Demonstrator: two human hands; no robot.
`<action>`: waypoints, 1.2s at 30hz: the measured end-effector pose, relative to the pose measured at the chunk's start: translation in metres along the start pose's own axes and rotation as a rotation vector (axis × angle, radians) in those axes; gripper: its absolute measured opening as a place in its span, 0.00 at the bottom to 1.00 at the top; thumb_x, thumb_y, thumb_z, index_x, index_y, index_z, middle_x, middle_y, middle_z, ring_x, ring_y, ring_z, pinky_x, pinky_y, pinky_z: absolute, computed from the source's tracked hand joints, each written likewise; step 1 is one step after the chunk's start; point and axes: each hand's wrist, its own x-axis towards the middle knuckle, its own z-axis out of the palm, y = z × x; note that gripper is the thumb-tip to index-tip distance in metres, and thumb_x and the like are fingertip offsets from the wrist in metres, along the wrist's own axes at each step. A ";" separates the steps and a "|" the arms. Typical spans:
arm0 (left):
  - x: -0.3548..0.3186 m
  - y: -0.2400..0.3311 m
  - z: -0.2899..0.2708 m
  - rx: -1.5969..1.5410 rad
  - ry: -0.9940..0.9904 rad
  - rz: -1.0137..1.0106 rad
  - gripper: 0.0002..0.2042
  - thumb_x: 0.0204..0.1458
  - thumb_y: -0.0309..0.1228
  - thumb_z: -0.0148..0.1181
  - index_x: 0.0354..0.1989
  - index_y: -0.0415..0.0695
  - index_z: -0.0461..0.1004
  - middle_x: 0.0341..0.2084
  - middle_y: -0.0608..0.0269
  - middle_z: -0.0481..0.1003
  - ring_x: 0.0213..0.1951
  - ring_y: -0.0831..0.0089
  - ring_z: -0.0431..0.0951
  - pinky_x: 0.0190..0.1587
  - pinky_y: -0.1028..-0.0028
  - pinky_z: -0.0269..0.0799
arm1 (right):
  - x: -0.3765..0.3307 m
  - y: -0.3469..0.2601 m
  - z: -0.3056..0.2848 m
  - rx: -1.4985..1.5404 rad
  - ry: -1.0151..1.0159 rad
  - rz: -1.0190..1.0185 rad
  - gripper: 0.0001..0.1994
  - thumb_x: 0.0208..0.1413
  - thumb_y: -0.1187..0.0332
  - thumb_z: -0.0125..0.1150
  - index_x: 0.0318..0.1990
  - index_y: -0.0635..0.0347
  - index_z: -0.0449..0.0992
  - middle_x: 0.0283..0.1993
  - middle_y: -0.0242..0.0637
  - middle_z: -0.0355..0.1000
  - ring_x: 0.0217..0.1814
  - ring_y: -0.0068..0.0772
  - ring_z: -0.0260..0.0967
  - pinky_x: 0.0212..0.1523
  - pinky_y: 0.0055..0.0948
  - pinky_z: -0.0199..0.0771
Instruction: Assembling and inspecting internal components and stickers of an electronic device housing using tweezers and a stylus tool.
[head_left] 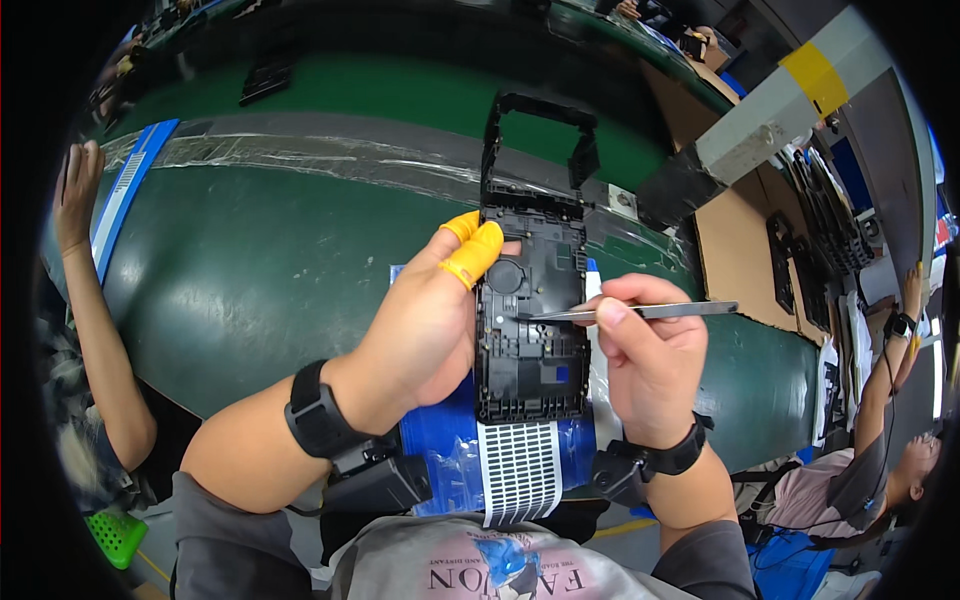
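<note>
From my remote head-camera feed I record one black moulded frame — held lengthwise, densely ribbed, with a round recess towards its left edge and an open rectangular window at the far end. Grey tweezers are held nearly level, tips over its middle — contact unconfirmed.

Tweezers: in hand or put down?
In hand: the right hand pinches the tweezers between thumb and fingers, tips over the black frame.

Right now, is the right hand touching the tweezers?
Touching: the head view shows the right hand pinching the tweezers, its thumb lying over their side.
</note>
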 end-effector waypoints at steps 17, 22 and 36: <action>-0.007 0.002 0.007 0.035 -0.096 0.016 0.16 0.54 0.34 0.40 0.50 0.42 0.56 0.41 0.60 0.65 0.44 0.73 0.66 0.47 0.71 0.64 | 0.001 0.003 0.002 0.056 -0.025 0.054 0.08 0.45 0.78 0.55 0.34 0.68 0.69 0.29 0.37 0.70 0.29 0.19 0.67 0.28 0.13 0.64; -0.007 0.001 0.006 0.021 -0.104 0.015 0.16 0.54 0.34 0.41 0.50 0.42 0.56 0.41 0.61 0.65 0.44 0.73 0.66 0.46 0.71 0.64 | 0.001 0.005 0.000 0.044 -0.022 0.044 0.08 0.44 0.78 0.55 0.34 0.68 0.70 0.29 0.37 0.70 0.29 0.20 0.67 0.27 0.14 0.64; -0.005 0.001 0.004 -0.025 -0.124 0.018 0.17 0.52 0.31 0.44 0.50 0.43 0.55 0.41 0.60 0.65 0.45 0.72 0.66 0.46 0.71 0.64 | 0.004 0.009 0.005 0.033 0.004 0.042 0.07 0.44 0.78 0.55 0.33 0.68 0.69 0.27 0.40 0.70 0.23 0.17 0.61 0.24 0.14 0.59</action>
